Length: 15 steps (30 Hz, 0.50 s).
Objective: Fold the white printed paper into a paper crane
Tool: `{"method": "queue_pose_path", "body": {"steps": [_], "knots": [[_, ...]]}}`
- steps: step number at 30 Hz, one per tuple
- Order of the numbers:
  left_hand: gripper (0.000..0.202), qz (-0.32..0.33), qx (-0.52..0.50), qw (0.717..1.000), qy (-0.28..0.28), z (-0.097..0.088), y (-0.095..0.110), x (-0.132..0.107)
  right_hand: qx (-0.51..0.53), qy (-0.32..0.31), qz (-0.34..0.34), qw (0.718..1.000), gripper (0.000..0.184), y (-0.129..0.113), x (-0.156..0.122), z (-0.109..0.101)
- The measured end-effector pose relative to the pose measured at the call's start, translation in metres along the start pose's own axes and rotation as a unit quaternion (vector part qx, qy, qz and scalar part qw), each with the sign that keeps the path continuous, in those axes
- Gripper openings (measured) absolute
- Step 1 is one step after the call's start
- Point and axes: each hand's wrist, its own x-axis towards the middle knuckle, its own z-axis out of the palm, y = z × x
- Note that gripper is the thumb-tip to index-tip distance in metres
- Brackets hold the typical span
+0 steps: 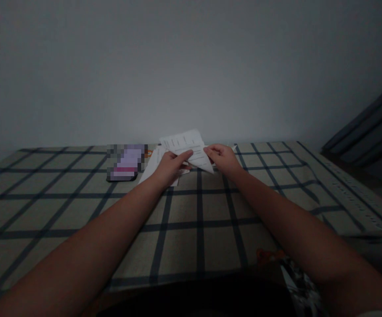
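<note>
Both my arms reach forward over a checked tablecloth (78, 207). My left hand (169, 167) and my right hand (222, 157) each pinch a white printed sheet of paper (186, 143), folded to a point and lifted slightly off the surface near the far edge. More white paper (152, 166) lies flat under and left of my left hand. Fingers of both hands are closed on the sheet.
A phone with a lit, blurred screen (125, 163) lies left of the paper. A plain grey wall (191, 66) rises behind the table. Dark striped fabric (372, 136) stands at the right. The cloth's right edge (352, 189) slopes down.
</note>
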Motion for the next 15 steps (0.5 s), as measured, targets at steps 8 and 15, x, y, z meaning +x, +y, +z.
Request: {"method": "queue_pose_path", "body": {"steps": [8,15], "knots": [[0.054,0.006,-0.005,1.000,-0.009,0.0019,-0.0013,-0.0017,0.017,-0.012,0.000,1.000,0.032,-0.0032,-0.0015,0.0016],[0.060,0.067,-0.040,0.993,0.090,-0.0009,0.0023,0.0048,0.020,-0.081,0.000,0.997,0.030,0.0021,-0.0002,0.0046]]}}
